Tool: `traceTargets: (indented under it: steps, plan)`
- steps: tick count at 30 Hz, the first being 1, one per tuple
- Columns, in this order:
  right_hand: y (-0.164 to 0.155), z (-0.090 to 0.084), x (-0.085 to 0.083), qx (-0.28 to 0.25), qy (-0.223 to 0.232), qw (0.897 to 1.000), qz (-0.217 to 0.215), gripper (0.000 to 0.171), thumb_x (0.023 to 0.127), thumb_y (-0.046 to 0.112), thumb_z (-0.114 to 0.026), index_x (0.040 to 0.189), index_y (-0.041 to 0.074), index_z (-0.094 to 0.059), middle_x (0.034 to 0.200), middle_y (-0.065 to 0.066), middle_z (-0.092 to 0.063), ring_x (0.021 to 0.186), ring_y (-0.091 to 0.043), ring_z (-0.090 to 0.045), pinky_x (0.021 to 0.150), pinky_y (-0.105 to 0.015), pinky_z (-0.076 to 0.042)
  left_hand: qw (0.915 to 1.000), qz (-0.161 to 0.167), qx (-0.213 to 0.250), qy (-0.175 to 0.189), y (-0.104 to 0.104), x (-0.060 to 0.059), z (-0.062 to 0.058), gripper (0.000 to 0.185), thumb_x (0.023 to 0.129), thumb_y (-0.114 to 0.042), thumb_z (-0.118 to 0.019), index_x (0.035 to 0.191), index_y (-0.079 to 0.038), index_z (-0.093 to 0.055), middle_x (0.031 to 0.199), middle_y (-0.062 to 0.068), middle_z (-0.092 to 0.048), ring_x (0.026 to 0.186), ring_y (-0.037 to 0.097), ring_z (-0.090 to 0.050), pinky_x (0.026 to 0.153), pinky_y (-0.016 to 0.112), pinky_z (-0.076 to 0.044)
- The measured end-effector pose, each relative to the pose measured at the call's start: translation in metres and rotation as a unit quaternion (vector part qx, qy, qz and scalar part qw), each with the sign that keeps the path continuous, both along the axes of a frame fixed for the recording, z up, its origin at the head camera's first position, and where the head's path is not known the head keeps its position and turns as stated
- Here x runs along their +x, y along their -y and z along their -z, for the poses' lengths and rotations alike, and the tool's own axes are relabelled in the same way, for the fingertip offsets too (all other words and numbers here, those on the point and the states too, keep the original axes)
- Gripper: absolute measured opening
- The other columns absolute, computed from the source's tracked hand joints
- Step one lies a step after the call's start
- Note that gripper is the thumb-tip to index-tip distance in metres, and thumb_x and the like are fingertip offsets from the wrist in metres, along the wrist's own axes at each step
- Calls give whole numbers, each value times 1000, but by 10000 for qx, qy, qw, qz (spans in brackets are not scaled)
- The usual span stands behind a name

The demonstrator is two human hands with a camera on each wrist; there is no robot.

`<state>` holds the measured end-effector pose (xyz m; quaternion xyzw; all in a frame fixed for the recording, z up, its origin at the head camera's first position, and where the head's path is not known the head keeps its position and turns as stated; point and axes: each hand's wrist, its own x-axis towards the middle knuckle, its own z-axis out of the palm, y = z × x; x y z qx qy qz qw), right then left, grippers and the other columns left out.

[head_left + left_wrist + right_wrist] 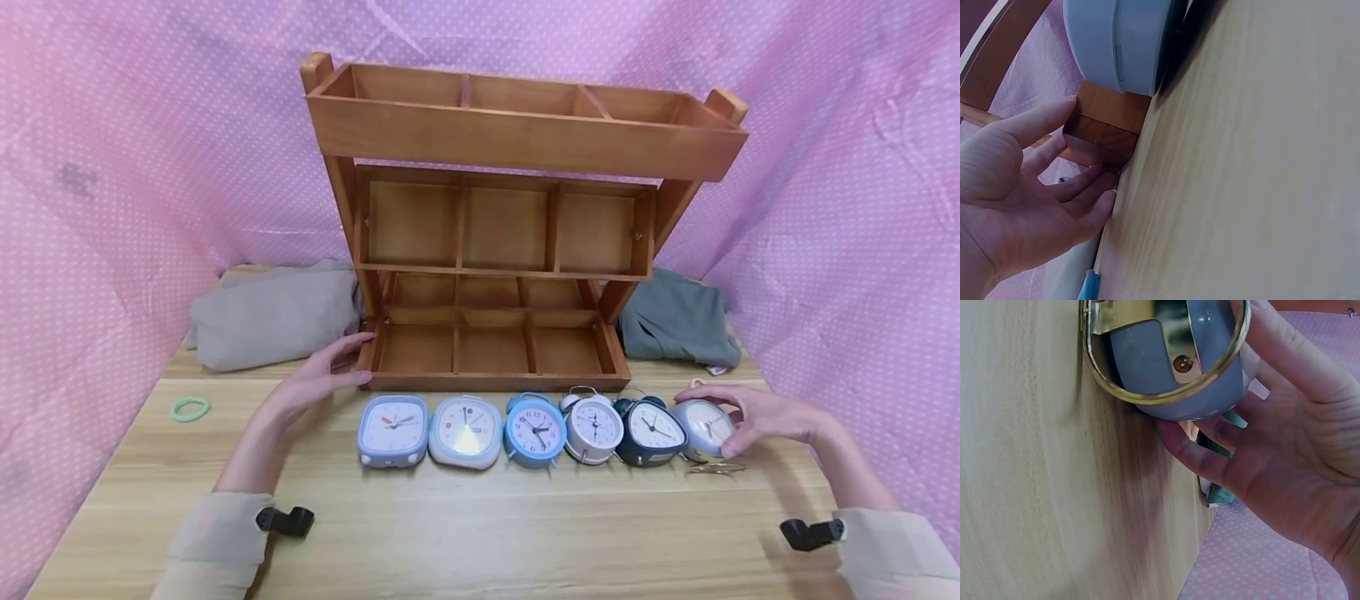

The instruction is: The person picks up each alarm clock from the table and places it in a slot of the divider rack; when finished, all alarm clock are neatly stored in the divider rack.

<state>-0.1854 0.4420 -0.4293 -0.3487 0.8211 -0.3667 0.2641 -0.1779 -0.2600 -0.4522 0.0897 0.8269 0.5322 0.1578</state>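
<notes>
- Left hand [318, 379] at the front-left corner of the wooden rack [491, 250], fingers curled lightly round the corner post in the left wrist view [1107, 128]. The rack looks stiff and weighty — take it by its frame.
- Row of five alarm clocks [525, 429] along the table [480, 533], in front of the rack.
- Right hand [757, 417] cupped over the silver-grey clock [701, 427] at the row's right end, fingers wrapped round its body and brass ring [1166, 356]. Likely light, smooth-cased, glass front fragile — hold the body, not the ring.
</notes>
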Motion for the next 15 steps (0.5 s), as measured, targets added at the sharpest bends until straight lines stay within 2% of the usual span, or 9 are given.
traceTargets:
  steps: [7,13,15]
  plan:
    - [1,1,-4,-5,-23,9999,-145,83,73,8,-84,147,-2,-47,144,-16,-58,124,-1,-55,93,-22,-49,10000,-32,64,-30,1,0,2,76,97,-29,-71,161,-16,-33,170,19,-23,158,45,-18,126,69,-15]
    - [0,4,-6,-19,319,9995,-18,83,72,5,-84,146,-2,-48,144,-10,-59,122,-3,-57,92,-25,-49,9999,-22,105,-18,0,1,1,76,97,-27,-71,161,-14,-31,170,21,-21,157,46,-17,125,68,-16]
    - [-1,4,-6,-16,310,9995,-18,82,72,5,-84,146,-1,-49,143,-7,-60,121,-3,-57,91,-25,-49,9999,-20,105,-24,-1,1,1,76,98,-27,-71,162,-14,-31,170,21,-21,157,46,-17,125,68,-16]
